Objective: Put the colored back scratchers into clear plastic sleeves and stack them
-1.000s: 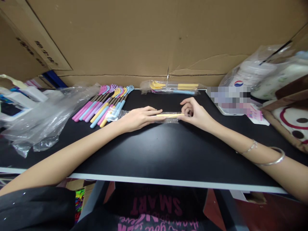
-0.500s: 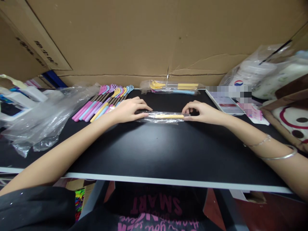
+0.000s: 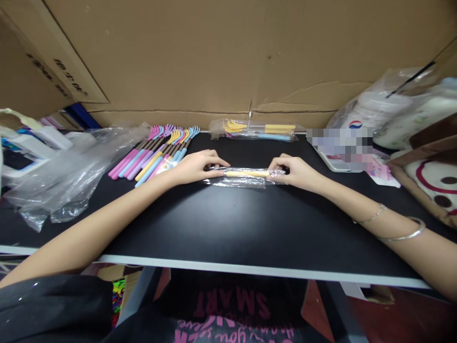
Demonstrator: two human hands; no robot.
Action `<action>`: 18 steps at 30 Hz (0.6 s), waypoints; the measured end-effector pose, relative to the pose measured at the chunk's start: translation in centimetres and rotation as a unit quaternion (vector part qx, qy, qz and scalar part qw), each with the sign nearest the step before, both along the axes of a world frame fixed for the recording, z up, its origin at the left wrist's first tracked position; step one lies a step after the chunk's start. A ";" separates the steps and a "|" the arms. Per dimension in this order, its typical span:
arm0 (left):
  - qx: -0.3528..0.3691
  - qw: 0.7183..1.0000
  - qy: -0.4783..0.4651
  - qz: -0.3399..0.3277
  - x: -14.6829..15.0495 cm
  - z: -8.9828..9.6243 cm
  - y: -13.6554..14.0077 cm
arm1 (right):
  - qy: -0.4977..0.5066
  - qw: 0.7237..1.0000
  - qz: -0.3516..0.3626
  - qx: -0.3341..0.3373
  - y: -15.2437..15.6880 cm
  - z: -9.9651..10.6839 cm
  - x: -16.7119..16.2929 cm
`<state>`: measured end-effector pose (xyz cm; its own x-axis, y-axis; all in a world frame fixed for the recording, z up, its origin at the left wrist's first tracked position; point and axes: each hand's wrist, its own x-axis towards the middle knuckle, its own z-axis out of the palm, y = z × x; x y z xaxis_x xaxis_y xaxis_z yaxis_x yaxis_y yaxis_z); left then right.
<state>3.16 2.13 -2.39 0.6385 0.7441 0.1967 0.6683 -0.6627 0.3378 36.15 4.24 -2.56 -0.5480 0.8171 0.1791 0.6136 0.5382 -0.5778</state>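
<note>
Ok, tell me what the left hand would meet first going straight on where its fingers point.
Probably the yellow stick inside the clear wrapper: the left hand, at the wrapper's left end, points along it toward the right hand, though exact height is hard to judge.

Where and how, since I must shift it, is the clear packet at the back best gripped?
Probably pinch its yellow handles at the right end, coming from front and above: the clear packet lies lengthwise along the cardboard wall, which blocks the far side, and the straight handles look firmer than loose film.
</note>
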 end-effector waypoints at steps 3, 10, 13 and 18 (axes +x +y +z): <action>-0.003 1.000 -0.004 -0.001 0.1 0.0 -0.1 | 0.004 1.000 0.004 0.002 -0.3 -0.1 -0.2; -0.011 1.000 -0.010 -0.013 0.2 -0.1 -0.1 | 0.023 1.000 0.006 0.000 -0.8 -0.2 -0.6; -0.020 1.000 -0.017 -0.004 0.4 -0.1 -0.2 | 0.030 0.999 0.010 0.002 -1.0 0.0 -0.9; -0.018 0.999 -0.025 0.011 0.9 0.4 -0.8 | 0.060 0.998 0.007 -0.008 -1.3 0.5 -1.1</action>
<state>4.08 1.34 -1.98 0.6123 0.7646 0.2011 0.6641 -0.6354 0.3940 35.02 2.95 -2.06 -0.5354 0.8121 0.2319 0.5312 0.5373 -0.6551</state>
